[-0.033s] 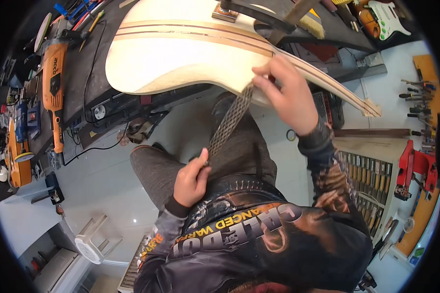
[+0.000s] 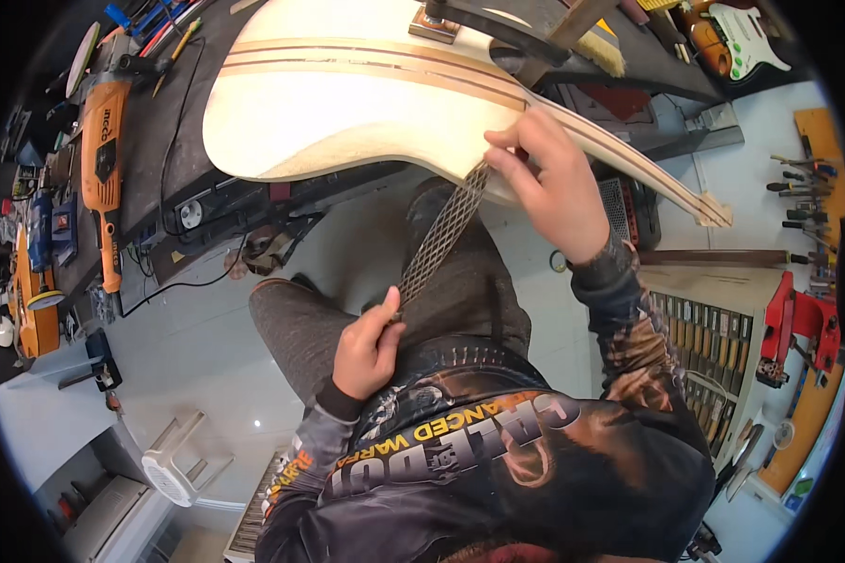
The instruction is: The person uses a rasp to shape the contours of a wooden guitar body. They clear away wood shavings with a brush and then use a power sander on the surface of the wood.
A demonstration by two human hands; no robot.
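A long lattice-bladed saw rasp [image 2: 441,233] slants between my hands. Its upper end is pinched by my right hand [image 2: 559,192], with thumb and fingertips beside the edge of the guitar body. My left hand [image 2: 371,347] is closed around the lower end, over my lap. The rasp's upper part lies against the near edge of the pale wooden guitar body [image 2: 329,117], by the curve where the body meets the neck. Darker stripes run lengthwise through the body and on along the neck [image 2: 643,161], which reaches out to the right.
A black clamp [image 2: 498,26] with a small wooden block [image 2: 435,28] presses on the guitar body on the dark workbench [image 2: 183,141]. An orange power tool [image 2: 103,169] lies at the left. At right stand a file rack [image 2: 714,347] and a red vise [image 2: 798,324]. A white stool [image 2: 174,469] is lower left.
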